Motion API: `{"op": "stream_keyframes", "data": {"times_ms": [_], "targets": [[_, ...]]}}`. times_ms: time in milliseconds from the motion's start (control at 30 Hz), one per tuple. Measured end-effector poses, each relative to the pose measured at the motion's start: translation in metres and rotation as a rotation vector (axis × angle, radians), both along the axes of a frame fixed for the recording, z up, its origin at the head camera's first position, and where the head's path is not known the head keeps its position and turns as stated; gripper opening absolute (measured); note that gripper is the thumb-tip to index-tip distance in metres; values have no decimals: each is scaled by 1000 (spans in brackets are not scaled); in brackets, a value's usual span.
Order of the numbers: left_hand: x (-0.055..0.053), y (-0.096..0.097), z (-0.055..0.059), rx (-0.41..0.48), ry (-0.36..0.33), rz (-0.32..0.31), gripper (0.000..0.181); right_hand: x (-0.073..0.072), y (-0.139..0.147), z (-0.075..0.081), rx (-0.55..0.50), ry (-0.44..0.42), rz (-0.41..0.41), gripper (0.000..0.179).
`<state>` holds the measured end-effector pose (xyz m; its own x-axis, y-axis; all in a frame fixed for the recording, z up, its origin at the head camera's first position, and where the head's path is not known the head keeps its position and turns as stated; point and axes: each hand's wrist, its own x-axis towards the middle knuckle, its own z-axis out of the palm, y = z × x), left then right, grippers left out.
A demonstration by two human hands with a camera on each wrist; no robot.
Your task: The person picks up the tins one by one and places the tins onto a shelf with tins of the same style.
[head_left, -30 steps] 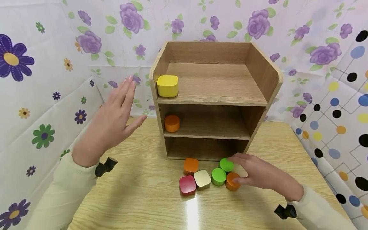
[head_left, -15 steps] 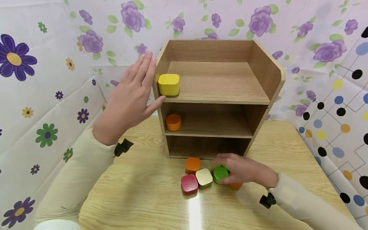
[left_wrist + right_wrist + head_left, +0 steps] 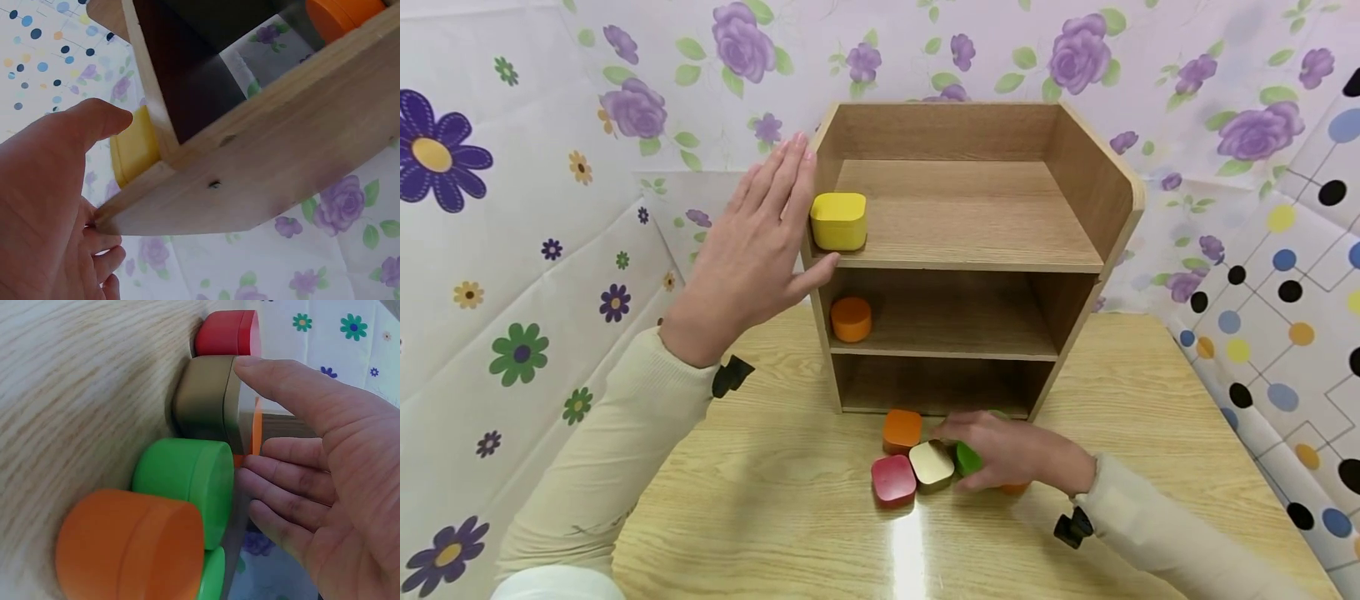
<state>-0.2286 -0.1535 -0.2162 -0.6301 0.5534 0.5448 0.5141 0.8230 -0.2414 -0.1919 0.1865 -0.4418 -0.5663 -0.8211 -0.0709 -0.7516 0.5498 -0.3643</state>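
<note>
My left hand [image 3: 758, 242] lies flat and open against the left side panel of a three-tier wooden shelf [image 3: 970, 221], thumb [image 3: 94, 122] at its front edge beside a yellow square tin [image 3: 838, 221] on the top tier. An orange round tin [image 3: 851, 319] sits on the middle tier. In front of the shelf, my right hand [image 3: 1009, 454] hovers over a green round tin [image 3: 967, 458]; its thumb [image 3: 281, 378] touches the cream square tin [image 3: 206, 403] and its fingers stay fairly straight. A red square tin [image 3: 892, 481] and an orange square tin [image 3: 902, 430] adjoin the cream one.
An orange round tin [image 3: 128, 550] and a second green tin [image 3: 212, 578] lie under my right palm. The wooden table [image 3: 760, 508] is walled by flowered sheets on the left and back and a dotted sheet [image 3: 1277, 333] on the right. The shelf's bottom tier holds nothing visible.
My left hand moved right and came to rest against the shelf's side. My right hand slid left over the green tins until its thumb reached the cream tin.
</note>
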Motion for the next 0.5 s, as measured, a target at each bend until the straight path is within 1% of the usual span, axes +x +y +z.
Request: {"op": "stream_keyframes", "data": {"times_ms": [100, 367, 500], "targets": [[-3, -3, -2, -1, 3, -3, 100, 0, -1, -3, 1, 5, 0, 69], [-7, -5, -6, 10, 38, -43, 101, -1, -3, -13, -22, 13, -9, 67], [-10, -5, -8, 9, 34, -49, 100, -2, -4, -20, -45, 13, -19, 67]]}}
